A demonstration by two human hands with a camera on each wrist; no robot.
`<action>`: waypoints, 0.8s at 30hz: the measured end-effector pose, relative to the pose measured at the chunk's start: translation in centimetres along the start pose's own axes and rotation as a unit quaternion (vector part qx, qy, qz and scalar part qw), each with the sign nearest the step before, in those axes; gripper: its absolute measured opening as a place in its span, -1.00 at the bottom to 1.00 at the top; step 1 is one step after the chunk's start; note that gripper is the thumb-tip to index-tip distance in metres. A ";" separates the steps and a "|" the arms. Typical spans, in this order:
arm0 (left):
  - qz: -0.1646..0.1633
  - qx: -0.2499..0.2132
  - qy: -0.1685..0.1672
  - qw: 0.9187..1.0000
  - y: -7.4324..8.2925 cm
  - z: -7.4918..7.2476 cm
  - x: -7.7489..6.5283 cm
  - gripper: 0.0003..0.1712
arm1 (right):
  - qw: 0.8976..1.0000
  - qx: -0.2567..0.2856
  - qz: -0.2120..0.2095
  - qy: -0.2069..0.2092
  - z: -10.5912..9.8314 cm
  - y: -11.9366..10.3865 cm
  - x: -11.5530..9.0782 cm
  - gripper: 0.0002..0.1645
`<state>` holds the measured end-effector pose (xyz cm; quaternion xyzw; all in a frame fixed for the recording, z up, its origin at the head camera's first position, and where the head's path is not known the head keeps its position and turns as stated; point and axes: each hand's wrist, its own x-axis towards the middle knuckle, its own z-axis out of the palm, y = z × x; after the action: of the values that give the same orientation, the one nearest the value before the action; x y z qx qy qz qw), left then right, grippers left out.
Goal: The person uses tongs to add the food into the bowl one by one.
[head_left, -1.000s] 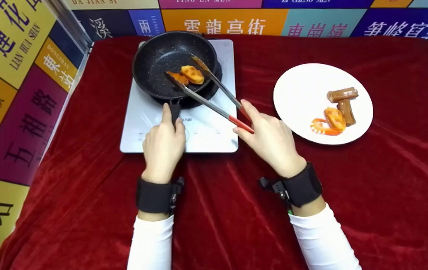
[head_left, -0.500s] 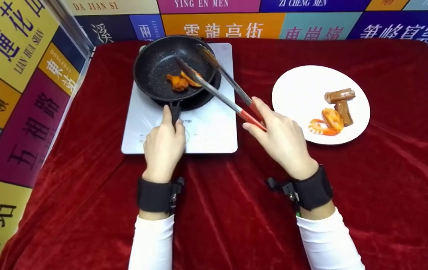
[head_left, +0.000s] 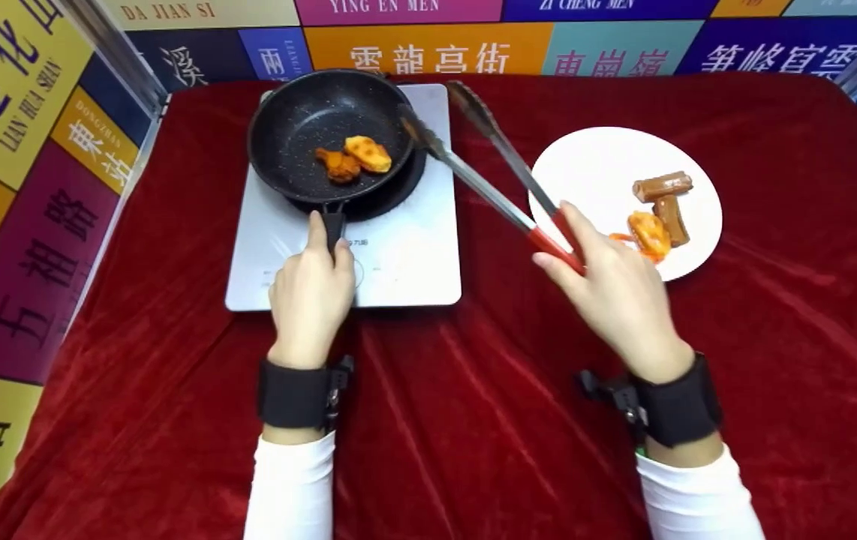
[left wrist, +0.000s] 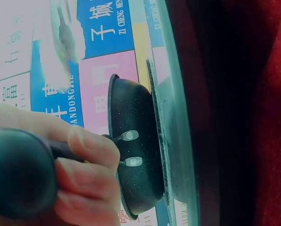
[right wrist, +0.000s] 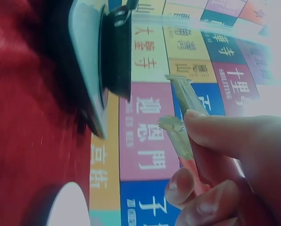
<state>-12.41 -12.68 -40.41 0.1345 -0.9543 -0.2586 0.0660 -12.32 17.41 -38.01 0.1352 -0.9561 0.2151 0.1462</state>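
Observation:
My left hand (head_left: pixel 311 296) grips the black handle (head_left: pixel 334 229) of a frying pan (head_left: pixel 301 127), its index finger laid along the top; in the left wrist view the fingers (left wrist: pixel 91 186) curl round that handle. Inside the pan lie a small drumstick-shaped fried piece (head_left: pixel 340 165) and a flat yellow-brown piece (head_left: pixel 369 154), side by side. My right hand (head_left: pixel 620 292) holds metal tongs (head_left: pixel 492 191) by their red grips. The tongs' arms are spread with nothing between the tips, which hang at and beyond the pan's right rim.
The pan sits over a white induction cooker (head_left: pixel 406 262). Right of it, a white plate (head_left: pixel 578 161) carries two brown sausage-like pieces (head_left: pixel 663 187), a yellow piece (head_left: pixel 649 234) and a partly hidden shrimp (head_left: pixel 622 237). Red velvet cloth (head_left: pixel 436 420) covers the table; printed panels (head_left: pixel 428 52) stand behind.
The tongs in my right hand have moved right, away from the food in the pan. The yellow-brown piece, tilted half a second ago, now lies flat. My left hand keeps its grip.

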 end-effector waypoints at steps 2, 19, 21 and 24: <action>-0.002 0.001 0.001 1.000 -0.1 -0.1 0.0 -0.34 | 1.000 -0.005 0.009 0.003 -0.6 0.6 -0.5 -0.29; 0.006 -0.003 0.014 1.000 -0.3 -0.5 0.1 -0.34 | 0.995 -0.016 0.094 0.020 -2.2 5.5 -6.3 -0.28; 0.001 -0.005 0.000 1.000 -0.1 -0.1 0.0 -0.33 | 0.993 -0.018 0.116 0.012 -2.6 6.1 -7.3 -0.27; -0.001 -0.004 -0.009 1.000 0.2 -0.1 0.0 -0.33 | 0.989 -0.021 0.150 -0.001 -2.9 6.9 -8.5 -0.26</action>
<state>-12.46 -12.57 -40.27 0.1333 -0.9537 -0.2634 0.0574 -6.07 26.41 -40.91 -0.0123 -0.9699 0.2144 0.1145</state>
